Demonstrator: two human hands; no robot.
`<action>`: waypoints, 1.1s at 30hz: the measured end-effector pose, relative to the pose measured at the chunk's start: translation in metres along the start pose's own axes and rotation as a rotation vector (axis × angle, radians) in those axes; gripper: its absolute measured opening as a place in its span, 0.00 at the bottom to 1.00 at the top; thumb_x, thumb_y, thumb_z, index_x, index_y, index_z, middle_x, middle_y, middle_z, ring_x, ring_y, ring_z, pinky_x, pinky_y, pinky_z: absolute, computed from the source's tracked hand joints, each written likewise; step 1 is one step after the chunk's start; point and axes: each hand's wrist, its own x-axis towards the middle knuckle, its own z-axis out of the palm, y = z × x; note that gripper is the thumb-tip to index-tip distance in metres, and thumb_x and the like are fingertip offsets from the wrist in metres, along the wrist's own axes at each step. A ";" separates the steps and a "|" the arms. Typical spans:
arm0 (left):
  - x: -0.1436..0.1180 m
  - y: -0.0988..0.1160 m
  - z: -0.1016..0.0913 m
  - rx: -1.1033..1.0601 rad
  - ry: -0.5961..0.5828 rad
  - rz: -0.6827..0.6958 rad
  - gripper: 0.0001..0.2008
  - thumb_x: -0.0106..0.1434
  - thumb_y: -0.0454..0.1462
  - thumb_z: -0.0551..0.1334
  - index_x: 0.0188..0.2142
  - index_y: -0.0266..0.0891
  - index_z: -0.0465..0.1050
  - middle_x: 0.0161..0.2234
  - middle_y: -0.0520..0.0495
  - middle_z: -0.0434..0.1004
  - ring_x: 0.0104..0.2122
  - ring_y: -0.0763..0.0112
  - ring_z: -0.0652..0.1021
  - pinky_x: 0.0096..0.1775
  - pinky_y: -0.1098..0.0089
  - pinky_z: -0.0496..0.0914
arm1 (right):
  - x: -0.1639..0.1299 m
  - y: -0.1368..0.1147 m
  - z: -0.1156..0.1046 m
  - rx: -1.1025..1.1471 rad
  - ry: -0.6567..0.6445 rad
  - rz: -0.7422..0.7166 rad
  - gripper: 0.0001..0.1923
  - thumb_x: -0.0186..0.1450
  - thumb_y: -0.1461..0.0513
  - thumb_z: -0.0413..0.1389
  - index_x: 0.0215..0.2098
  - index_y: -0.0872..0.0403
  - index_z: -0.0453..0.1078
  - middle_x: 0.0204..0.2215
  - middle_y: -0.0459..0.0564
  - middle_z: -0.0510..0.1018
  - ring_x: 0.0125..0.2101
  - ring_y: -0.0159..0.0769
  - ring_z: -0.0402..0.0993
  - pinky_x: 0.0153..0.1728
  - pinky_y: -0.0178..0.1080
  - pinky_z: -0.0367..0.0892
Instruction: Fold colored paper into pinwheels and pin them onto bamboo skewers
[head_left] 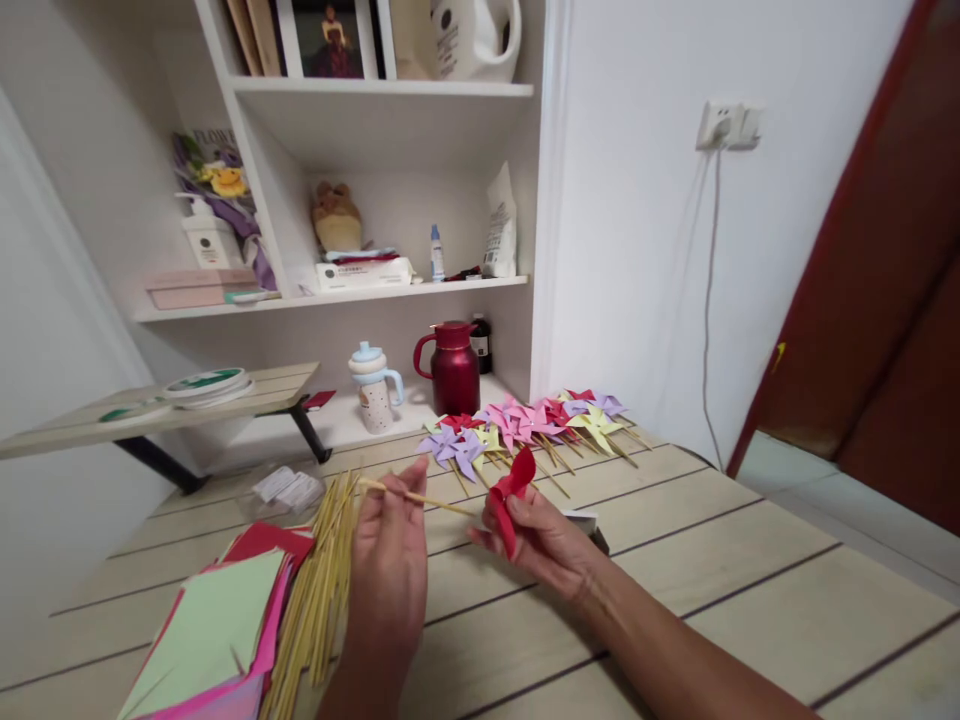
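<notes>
My left hand (390,560) pinches a thin bamboo stick (420,497) that points right toward my right hand. My right hand (544,540) grips a red folded paper pinwheel (516,490), held just above the wooden table (712,560). The stick's tip nearly meets the pinwheel. Behind them lies a row of finished pinwheels (525,425) in purple, yellow, pink and red, each on a stick.
A bundle of bamboo sticks (319,590) and a stack of coloured paper squares (217,630) lie at the near left. A red jug (454,370) and a spouted cup (373,388) stand behind the table below white shelves. A small plastic packet (289,488) lies left.
</notes>
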 end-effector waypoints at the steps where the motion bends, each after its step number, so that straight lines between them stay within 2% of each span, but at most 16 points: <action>1: -0.005 -0.003 0.000 0.064 -0.048 -0.017 0.06 0.64 0.38 0.65 0.33 0.38 0.76 0.42 0.42 0.83 0.53 0.63 0.77 0.62 0.59 0.61 | 0.001 0.000 0.000 0.018 -0.003 -0.010 0.13 0.52 0.63 0.72 0.32 0.57 0.75 0.25 0.44 0.81 0.27 0.30 0.75 0.47 0.49 0.73; 4: -0.018 -0.010 -0.001 0.246 -0.178 -0.041 0.07 0.63 0.41 0.65 0.31 0.41 0.75 0.47 0.44 0.82 0.57 0.61 0.73 0.63 0.55 0.57 | 0.004 -0.004 0.001 0.049 0.018 -0.067 0.13 0.53 0.64 0.71 0.35 0.57 0.76 0.27 0.44 0.82 0.29 0.31 0.76 0.50 0.49 0.71; 7: -0.025 -0.012 -0.003 0.467 -0.392 -0.029 0.07 0.65 0.40 0.63 0.31 0.43 0.77 0.49 0.47 0.82 0.59 0.60 0.71 0.64 0.55 0.56 | 0.006 -0.007 0.003 0.037 0.069 -0.128 0.15 0.51 0.65 0.72 0.35 0.56 0.76 0.32 0.46 0.83 0.33 0.32 0.78 0.49 0.42 0.71; 11: -0.027 -0.018 -0.003 0.701 -0.698 0.015 0.10 0.66 0.38 0.60 0.30 0.45 0.79 0.47 0.46 0.82 0.60 0.58 0.70 0.64 0.53 0.54 | 0.007 -0.006 0.000 0.077 0.088 -0.138 0.12 0.52 0.65 0.72 0.32 0.56 0.75 0.26 0.42 0.81 0.29 0.30 0.77 0.51 0.42 0.69; 13: -0.026 -0.024 -0.003 0.747 -0.773 0.056 0.11 0.67 0.38 0.59 0.31 0.45 0.79 0.48 0.45 0.82 0.60 0.58 0.69 0.64 0.53 0.54 | 0.008 -0.004 -0.002 0.087 0.088 -0.124 0.11 0.54 0.63 0.71 0.32 0.56 0.75 0.24 0.43 0.80 0.29 0.30 0.78 0.51 0.42 0.70; 17: -0.027 -0.032 -0.004 0.800 -0.817 0.135 0.11 0.66 0.36 0.58 0.34 0.46 0.80 0.49 0.44 0.81 0.60 0.57 0.69 0.60 0.54 0.61 | 0.009 -0.006 -0.007 0.069 0.122 -0.111 0.12 0.54 0.61 0.71 0.32 0.57 0.76 0.24 0.46 0.81 0.34 0.34 0.80 0.39 0.34 0.73; 19: -0.029 -0.033 -0.005 0.857 -0.818 0.178 0.10 0.65 0.35 0.59 0.34 0.46 0.80 0.51 0.44 0.80 0.59 0.56 0.69 0.59 0.53 0.61 | 0.011 -0.009 -0.009 0.070 0.142 -0.136 0.12 0.53 0.61 0.71 0.32 0.56 0.76 0.25 0.46 0.82 0.35 0.34 0.81 0.38 0.32 0.73; 21: -0.033 -0.032 -0.007 0.896 -0.782 0.198 0.11 0.62 0.32 0.59 0.35 0.47 0.81 0.55 0.44 0.76 0.60 0.55 0.68 0.60 0.52 0.60 | 0.013 -0.013 -0.011 0.068 0.167 -0.197 0.13 0.52 0.61 0.72 0.33 0.55 0.77 0.28 0.45 0.83 0.36 0.34 0.81 0.42 0.32 0.73; 24: -0.033 -0.034 -0.012 0.805 -0.624 0.148 0.15 0.56 0.29 0.59 0.35 0.46 0.82 0.60 0.45 0.69 0.61 0.54 0.66 0.62 0.52 0.56 | 0.015 -0.018 -0.013 0.047 0.205 -0.286 0.15 0.51 0.62 0.73 0.34 0.54 0.77 0.32 0.45 0.84 0.37 0.35 0.81 0.47 0.35 0.73; 27: -0.023 -0.043 -0.020 0.518 -0.335 0.022 0.12 0.49 0.30 0.60 0.31 0.43 0.81 0.58 0.43 0.68 0.61 0.50 0.66 0.61 0.52 0.59 | 0.016 -0.019 -0.014 0.009 0.210 -0.306 0.14 0.52 0.62 0.72 0.35 0.54 0.78 0.34 0.46 0.85 0.36 0.34 0.81 0.48 0.36 0.73; 29: -0.012 -0.050 -0.027 0.333 -0.152 -0.117 0.09 0.45 0.32 0.64 0.28 0.41 0.79 0.57 0.43 0.69 0.59 0.47 0.68 0.58 0.52 0.63 | 0.016 -0.017 -0.014 -0.019 0.200 -0.309 0.15 0.52 0.62 0.72 0.37 0.54 0.78 0.34 0.46 0.85 0.37 0.35 0.81 0.50 0.36 0.72; 31: -0.004 -0.054 -0.032 0.232 -0.089 -0.250 0.10 0.39 0.32 0.67 0.26 0.40 0.78 0.58 0.41 0.68 0.58 0.43 0.68 0.55 0.51 0.66 | 0.016 -0.015 -0.015 -0.047 0.195 -0.293 0.17 0.51 0.62 0.72 0.38 0.54 0.78 0.35 0.47 0.85 0.38 0.35 0.81 0.51 0.37 0.71; 33: -0.003 -0.053 -0.034 0.242 -0.155 -0.309 0.11 0.39 0.33 0.69 0.27 0.39 0.79 0.60 0.39 0.66 0.59 0.40 0.67 0.54 0.50 0.66 | 0.016 -0.015 -0.017 -0.078 0.199 -0.278 0.18 0.50 0.61 0.73 0.39 0.54 0.78 0.36 0.48 0.85 0.39 0.36 0.81 0.51 0.37 0.71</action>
